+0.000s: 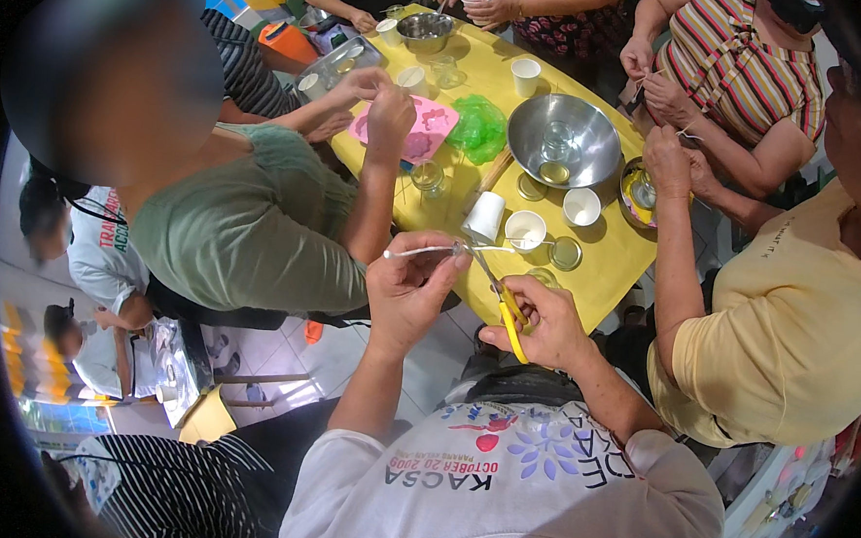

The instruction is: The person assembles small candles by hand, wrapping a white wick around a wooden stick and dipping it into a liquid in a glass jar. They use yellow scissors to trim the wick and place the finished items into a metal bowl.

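Observation:
My left hand (402, 295) pinches a thin white wick (410, 253) between thumb and fingertips, in front of the near table edge. One end of the wick sticks out to the left and another stretch runs right. A small shiny bit shows at the fingertips, too small to name. My right hand (547, 326) is closed round the yellow handles of a pair of scissors (512, 320). Their metal blades point up and left to my left fingertips, close to the wick; whether the blades touch it I cannot tell.
The yellow-covered table (605, 278) bears paper cups (525, 232), a large steel bowl (565, 145), glass jars (427, 177), a pink mould (428, 128) and a green plastic bag (478, 128). People stand close on both sides; a person's arm (383, 159) reaches over the left edge.

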A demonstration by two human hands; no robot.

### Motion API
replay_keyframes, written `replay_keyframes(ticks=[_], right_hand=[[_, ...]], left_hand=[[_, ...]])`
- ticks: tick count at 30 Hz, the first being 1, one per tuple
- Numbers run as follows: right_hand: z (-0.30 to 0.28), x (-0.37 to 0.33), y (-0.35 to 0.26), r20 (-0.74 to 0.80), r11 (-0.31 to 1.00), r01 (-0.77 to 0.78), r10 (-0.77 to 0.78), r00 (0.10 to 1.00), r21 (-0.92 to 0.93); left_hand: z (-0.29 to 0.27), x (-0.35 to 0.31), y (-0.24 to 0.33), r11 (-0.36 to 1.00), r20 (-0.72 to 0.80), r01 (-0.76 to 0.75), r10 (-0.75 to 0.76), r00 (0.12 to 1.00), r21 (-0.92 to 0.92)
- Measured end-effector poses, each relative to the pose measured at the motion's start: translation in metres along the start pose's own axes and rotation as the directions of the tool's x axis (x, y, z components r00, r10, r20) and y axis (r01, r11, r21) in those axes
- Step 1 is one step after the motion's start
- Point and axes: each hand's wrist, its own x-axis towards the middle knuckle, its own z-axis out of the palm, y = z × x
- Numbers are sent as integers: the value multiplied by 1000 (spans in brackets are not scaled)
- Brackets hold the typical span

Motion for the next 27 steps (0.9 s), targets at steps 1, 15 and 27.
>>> replay_keyframes(ticks=[1, 15, 27], right_hand=[[1, 0, 0, -7, 1000, 1, -1, 1000, 8], [5, 1, -2, 38, 998, -57, 57, 998, 11], [13, -10, 9, -34, 997, -73, 74, 997, 24]], left_hand=[[1, -2, 1, 1000, 5, -9, 9, 1000, 26], [3, -12, -4, 919, -3, -143, 155, 988, 369], [9, -13, -1, 866, 54, -234, 234, 971, 443]])
